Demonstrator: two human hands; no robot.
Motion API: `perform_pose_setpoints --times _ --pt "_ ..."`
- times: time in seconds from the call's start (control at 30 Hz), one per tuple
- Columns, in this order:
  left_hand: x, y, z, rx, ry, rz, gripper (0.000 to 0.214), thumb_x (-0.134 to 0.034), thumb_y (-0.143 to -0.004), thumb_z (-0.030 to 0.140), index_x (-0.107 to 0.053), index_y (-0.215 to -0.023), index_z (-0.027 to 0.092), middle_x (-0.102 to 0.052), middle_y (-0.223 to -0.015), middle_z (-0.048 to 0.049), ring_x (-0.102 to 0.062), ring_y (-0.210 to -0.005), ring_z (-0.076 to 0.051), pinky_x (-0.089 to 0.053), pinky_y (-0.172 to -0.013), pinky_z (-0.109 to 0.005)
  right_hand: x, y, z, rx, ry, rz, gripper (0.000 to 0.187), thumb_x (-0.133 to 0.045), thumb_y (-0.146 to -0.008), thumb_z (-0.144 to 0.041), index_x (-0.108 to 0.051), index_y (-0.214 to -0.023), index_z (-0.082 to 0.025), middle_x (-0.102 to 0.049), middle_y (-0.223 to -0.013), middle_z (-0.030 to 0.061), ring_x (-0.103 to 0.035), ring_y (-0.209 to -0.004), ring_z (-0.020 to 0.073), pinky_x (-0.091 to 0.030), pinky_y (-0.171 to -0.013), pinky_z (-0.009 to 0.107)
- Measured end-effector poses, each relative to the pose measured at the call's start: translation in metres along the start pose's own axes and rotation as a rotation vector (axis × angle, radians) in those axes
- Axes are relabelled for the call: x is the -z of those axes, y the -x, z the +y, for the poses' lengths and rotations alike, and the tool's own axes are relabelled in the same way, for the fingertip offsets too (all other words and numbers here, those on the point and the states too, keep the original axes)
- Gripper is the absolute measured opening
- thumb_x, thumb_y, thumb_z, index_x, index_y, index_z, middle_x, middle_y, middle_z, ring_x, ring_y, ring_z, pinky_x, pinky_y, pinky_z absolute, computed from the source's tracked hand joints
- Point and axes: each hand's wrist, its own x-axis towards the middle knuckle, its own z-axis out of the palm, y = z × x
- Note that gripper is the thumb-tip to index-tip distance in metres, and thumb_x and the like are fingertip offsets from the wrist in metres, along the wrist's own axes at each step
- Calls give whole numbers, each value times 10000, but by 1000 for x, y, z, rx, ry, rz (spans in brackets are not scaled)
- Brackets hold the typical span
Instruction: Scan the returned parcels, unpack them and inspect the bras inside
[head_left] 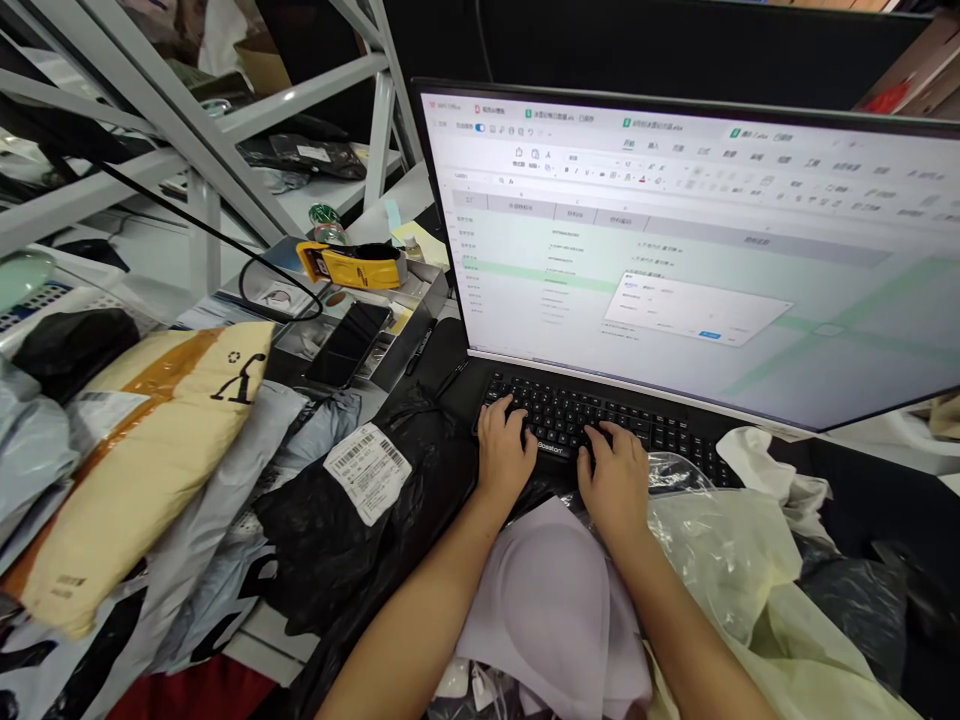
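Both my hands rest on a black keyboard (pixel 551 415) below a large monitor (pixel 540 300). My left hand (pixel 506 445) lies over the left end of the keys with its fingers spread. Over the middle keys, my right hand (pixel 616 475) has its fingers apart and slightly curled. Neither hand holds anything. A spreadsheet with a small dialog box (pixel 690 310) shows on the screen. Between my forearms lies a pale lilac padded garment (pixel 551 590), probably a bra. Beside my left forearm is a black plastic mailing bag (pixel 322 540) with a white label (pixel 367 472).
A cream parcel (pixel 157 450) with brown tape lies on other mailers at left. Behind it, a box of small items (pixel 420 320) holds a dark phone (pixel 349 345) and a yellow-black object (pixel 352 266). Clear plastic bags (pixel 727 550) and white cloth (pixel 772 475) lie at right.
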Motion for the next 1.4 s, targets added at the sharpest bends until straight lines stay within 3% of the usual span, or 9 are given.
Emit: perform_pose_setpoints --times 0.1,0.23,0.4,0.7,0.93,1.4 --pt "1 0 0 34 56 10 303 -546 -839 86 -621 -1126 151 -525 -1349 -167 -465 -1343 -327 -319 -1206 -583 -2 0 0 10 8 -7 309 -526 -952 -237 -712 -1183 -151 -601 -1268 150 -503 -1186 306 -436 -1010 472" --pt "4 0 -1 184 191 103 517 -468 -802 0 -503 -1303 123 -370 -1480 -200 -357 -1447 -307 -318 -1223 -529 -5 1 -1 6 21 -28 281 -530 -946 -219 -736 -1125 -156 -588 -1303 152 -495 -1209 317 -438 -1015 477" --pt "5 0 -2 294 248 112 566 -422 -752 -57 -487 -1286 117 -289 -1525 -204 -306 -1490 -298 -307 -1239 -504 -8 3 -1 -2 -9 -36 316 -535 -946 -231 -686 -1205 -132 -579 -1314 161 -502 -1196 306 -435 -1026 476" --pt "5 -1 -2 293 181 18 411 -481 -768 -18 -582 -1130 148 -318 -1508 -194 -277 -1498 -350 -267 -1235 -588 -10 0 -1 5 -41 -65 333 -530 -949 -240 -668 -1231 -128 -567 -1311 164 -498 -1207 317 -439 -1036 486" --pt "5 -2 -4 299 135 17 386 -483 -791 -2 -598 -1137 125 -299 -1528 -216 -256 -1507 -371 -188 -1247 -621 -12 -8 -1 44 -41 -91 370 -529 -950 -243 -643 -1283 -126 -541 -1347 177 -476 -1242 325 -437 -1048 490" --pt "2 0 -4 153 38 -16 326 -480 -869 68 -596 -1168 124 -339 -1483 -223 -286 -1484 -375 -157 -1202 -715 -9 -2 8 -48 -20 6 350 -490 -963 -263 -645 -1244 -122 -571 -1313 172 -483 -1214 308 -430 -1033 482"
